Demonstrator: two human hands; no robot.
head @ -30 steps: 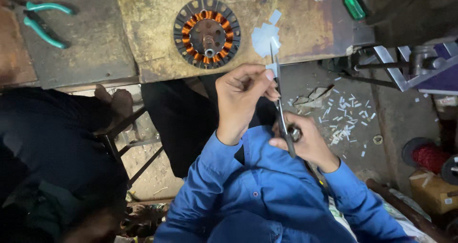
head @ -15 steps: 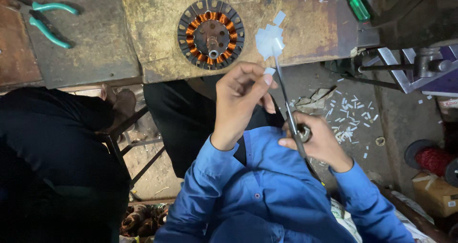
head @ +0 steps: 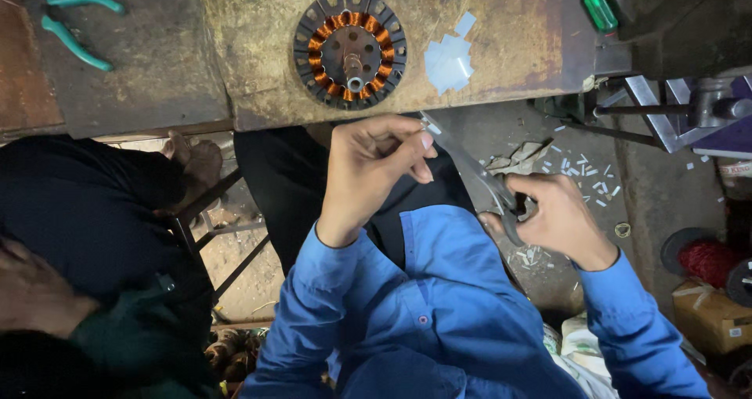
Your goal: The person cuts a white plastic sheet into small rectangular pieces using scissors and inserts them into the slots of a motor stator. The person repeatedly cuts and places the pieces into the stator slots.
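The workbench (head: 501, 62) fills the top of the frame, a worn, rust-stained slab. In its upper middle lies the motor core (head: 349, 48), a dark round disc of stacked metal with copper winding in its slots and a short shaft at the centre. It looks heavy and rigid; the outer rim seems the safe place to grip, since the copper wire is probably easy to nick.

In the lower middle of the frame are the person's blue sleeves and both hands. The right hand (head: 560, 215), at centre right, is closed around the handles of the scissors (head: 478, 176), whose long blades run up and left toward the other hand. The scissors are stiff steel and sharp, best held by the loops as here.

The left hand (head: 372, 168), in the centre, pinches a small paper strip (head: 428, 126) between thumb and forefinger, right at the blade tips. The strip is thin and light; it likely bends and slips easily, so a close fingertip pinch near the cut line suits it.

On the bench just right of the motor core lies a loose pile of pale paper pieces (head: 449, 61). At upper left rest pliers (head: 74, 25) with teal handles, well apart from the hands. More paper scraps (head: 583, 176) dot the floor at right.
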